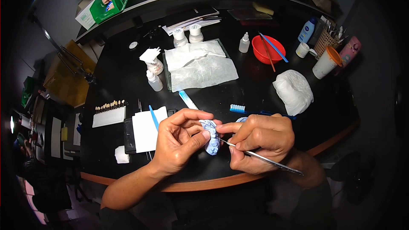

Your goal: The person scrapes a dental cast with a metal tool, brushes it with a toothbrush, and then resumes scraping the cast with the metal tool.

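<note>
My left hand (175,147) is closed on a light-blue dental cast (212,147), thumb and fingers pinching its upper part above the near side of the bench. In my right hand (264,138) is a slim metal dental instrument (272,162), gripped like a pen. Its fine tip meets or nearly meets the cast's right side; exact contact I cannot make out. One right fingertip rests near the cast's top. Another light-blue piece (241,119) shows partly behind my right hand. A blue toothbrush (237,108) lies just beyond, its handle partly hidden.
White tissue covers a glass slab (168,74) at the back. Around it stand dropper bottles (154,81) and jars (195,33). A red bowl (257,49) holds brushes. Wadded tissue (294,91) lies right; a tooth shade guide (109,116) and white pad (145,131) lie left.
</note>
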{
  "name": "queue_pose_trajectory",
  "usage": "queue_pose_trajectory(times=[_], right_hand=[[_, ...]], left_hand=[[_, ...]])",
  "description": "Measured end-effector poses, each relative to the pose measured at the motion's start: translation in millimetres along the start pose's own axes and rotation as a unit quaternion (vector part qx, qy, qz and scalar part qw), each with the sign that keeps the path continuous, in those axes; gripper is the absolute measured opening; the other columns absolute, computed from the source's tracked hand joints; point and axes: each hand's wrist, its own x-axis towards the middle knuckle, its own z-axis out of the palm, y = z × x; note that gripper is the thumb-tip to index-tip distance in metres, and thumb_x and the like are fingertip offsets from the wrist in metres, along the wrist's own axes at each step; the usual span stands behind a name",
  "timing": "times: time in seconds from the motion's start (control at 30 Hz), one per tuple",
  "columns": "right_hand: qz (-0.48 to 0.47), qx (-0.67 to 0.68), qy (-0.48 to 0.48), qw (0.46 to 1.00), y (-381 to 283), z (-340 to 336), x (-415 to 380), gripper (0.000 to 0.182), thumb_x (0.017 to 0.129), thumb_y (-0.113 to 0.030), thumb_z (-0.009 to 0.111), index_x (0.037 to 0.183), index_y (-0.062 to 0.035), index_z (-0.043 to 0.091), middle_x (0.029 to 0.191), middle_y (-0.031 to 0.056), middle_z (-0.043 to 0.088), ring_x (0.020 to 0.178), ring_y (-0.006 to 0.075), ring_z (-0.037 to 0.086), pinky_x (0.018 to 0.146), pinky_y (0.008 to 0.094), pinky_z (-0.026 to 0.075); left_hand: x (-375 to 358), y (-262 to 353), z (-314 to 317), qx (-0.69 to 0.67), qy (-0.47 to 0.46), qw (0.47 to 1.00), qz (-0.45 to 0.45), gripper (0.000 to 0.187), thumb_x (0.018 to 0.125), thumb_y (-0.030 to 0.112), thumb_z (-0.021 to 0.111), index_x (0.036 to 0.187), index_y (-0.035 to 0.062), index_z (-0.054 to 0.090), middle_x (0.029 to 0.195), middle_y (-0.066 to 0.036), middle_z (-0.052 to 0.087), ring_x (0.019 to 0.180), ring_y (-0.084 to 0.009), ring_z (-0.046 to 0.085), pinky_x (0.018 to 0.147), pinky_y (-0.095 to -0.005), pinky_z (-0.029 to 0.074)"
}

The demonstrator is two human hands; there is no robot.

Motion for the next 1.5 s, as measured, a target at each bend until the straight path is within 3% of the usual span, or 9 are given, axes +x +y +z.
queue_pose_trajectory(times=[0.17, 0.23, 0.33, 0.57, 0.93, 1.03, 1.13, 1.23, 1.5], right_hand=[[0.002, 0.006, 0.01, 1.0, -0.5, 0.9, 1.0, 0.017, 0.072, 0.006, 0.078, 0.074, -0.0028, 0.064, 0.075, 0.0095, 0.07, 0.085, 0.0302, 0.08, 0.07, 0.0331, 0.067], [0.012, 0.005, 0.026, 1.0, -0.8, 2.8, 0.9, 0.017, 0.072, 0.005, 0.077, 0.072, -0.0041, 0.062, 0.075, 0.0086, 0.071, 0.086, 0.0284, 0.08, 0.066, 0.0298, 0.065], [0.0, 0.006, 0.006, 1.0, 1.1, -0.3, -0.2, 0.017, 0.071, 0.007, 0.08, 0.078, -0.0011, 0.067, 0.077, 0.0111, 0.072, 0.079, 0.0279, 0.079, 0.076, 0.0369, 0.069], [-0.002, 0.011, 0.01, 1.0, 0.0, 1.2, 1.6, 0.017, 0.073, 0.007, 0.081, 0.078, -0.0007, 0.067, 0.079, 0.0124, 0.073, 0.081, 0.0293, 0.08, 0.076, 0.0368, 0.068], [-0.004, 0.011, 0.007, 1.0, 1.2, -0.9, 0.0, 0.017, 0.071, 0.01, 0.079, 0.078, -0.0001, 0.066, 0.077, 0.0118, 0.07, 0.076, 0.026, 0.079, 0.078, 0.0394, 0.069], [0.017, 0.037, 0.03, 0.999, 0.0, 1.0, 0.7, 0.014, 0.074, 0.006, 0.076, 0.075, -0.003, 0.066, 0.076, 0.0091, 0.07, 0.081, 0.0268, 0.08, 0.071, 0.0322, 0.067], [0.039, 0.044, 0.043, 0.997, -3.4, 0.7, 2.0, 0.013, 0.075, 0.007, 0.075, 0.076, -0.0014, 0.065, 0.076, 0.0093, 0.07, 0.076, 0.0237, 0.078, 0.075, 0.0359, 0.068], [0.03, 0.065, 0.047, 0.996, -0.5, 2.3, 1.9, 0.015, 0.073, 0.012, 0.071, 0.079, 0.001, 0.063, 0.075, 0.0125, 0.068, 0.07, 0.0166, 0.072, 0.083, 0.0487, 0.068], [0.035, 0.063, 0.092, 0.993, -0.6, 10.8, -0.7, 0.013, 0.077, 0.01, 0.073, 0.078, 0.001, 0.063, 0.076, 0.0094, 0.069, 0.067, 0.0166, 0.07, 0.078, 0.0421, 0.068]], left_hand=[[0.3, 0.4, -2.7, 0.002, -0.001, 1.0, -0.003, 0.032, 0.096, -0.006, 0.065, 0.128, -0.0068, 0.059, 0.121, -0.023, 0.071, 0.095, -0.0096, 0.068, 0.078, -0.0219, 0.055], [0.9, 0.1, -4.8, -0.011, -0.011, 1.0, 0.0, 0.032, 0.096, -0.006, 0.066, 0.128, -0.0073, 0.059, 0.118, -0.021, 0.071, 0.095, -0.0093, 0.068, 0.078, -0.0214, 0.055], [0.4, 1.1, -3.3, -0.019, 0.003, 1.0, -0.013, 0.032, 0.096, -0.005, 0.067, 0.127, -0.0081, 0.06, 0.113, -0.017, 0.071, 0.094, -0.0086, 0.068, 0.078, -0.0205, 0.054], [0.0, 1.8, -5.6, -0.023, 0.004, 1.0, -0.014, 0.032, 0.096, -0.004, 0.067, 0.127, -0.009, 0.06, 0.108, -0.012, 0.07, 0.092, -0.0076, 0.068, 0.079, -0.0202, 0.054], [0.9, 1.9, -8.5, -0.044, -0.011, 0.999, -0.02, 0.032, 0.095, -0.004, 0.068, 0.126, -0.0095, 0.061, 0.108, -0.013, 0.071, 0.097, -0.013, 0.071, 0.085, -0.0253, 0.059], [1.0, 0.9, -6.6, -0.033, 0.001, 0.999, 0.0, 0.032, 0.094, -0.007, 0.07, 0.125, -0.0092, 0.061, 0.108, -0.013, 0.071, 0.099, -0.0132, 0.07, 0.086, -0.0251, 0.059], [0.5, 1.8, -3.8, -0.028, 0.011, 0.999, 0.014, 0.033, 0.092, -0.01, 0.071, 0.124, -0.0091, 0.062, 0.109, -0.013, 0.07, 0.102, -0.0134, 0.07, 0.087, -0.025, 0.059], [-0.2, 5.0, -0.6, 0.001, 0.018, 1.0, 0.02, 0.032, 0.091, -0.012, 0.071, 0.122, -0.0092, 0.064, 0.11, -0.013, 0.07, 0.103, -0.0143, 0.07, 0.089, -0.0259, 0.06], [-0.4, -1.5, 1.9, 0.008, 0.021, 0.998, 0.06, 0.034, 0.089, -0.01, 0.076, 0.121, -0.0089, 0.065, 0.11, -0.014, 0.07, 0.104, -0.0167, 0.07, 0.091, -0.028, 0.06]])
